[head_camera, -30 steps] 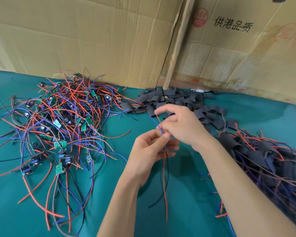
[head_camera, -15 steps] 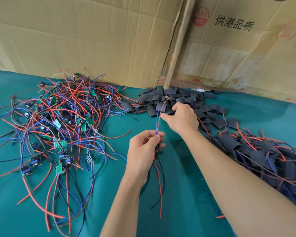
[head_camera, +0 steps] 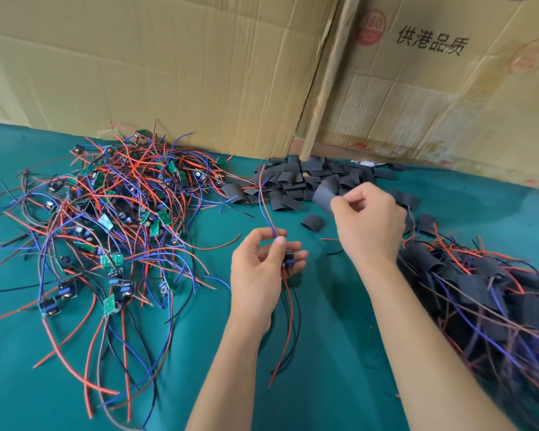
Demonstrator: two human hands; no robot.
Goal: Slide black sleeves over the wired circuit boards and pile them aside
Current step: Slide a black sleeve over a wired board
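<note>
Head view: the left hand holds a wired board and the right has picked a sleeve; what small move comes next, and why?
Probably bring the black sleeve in the right hand to the upward wires and thread them through: the board in the left hand is bare, and sleeve and wires are apart.

Creased cardboard sheets (head_camera: pixel 168 73) and a wooden slat (head_camera: pixel 330 79) back the green cloth (head_camera: pixel 339 353).
</note>
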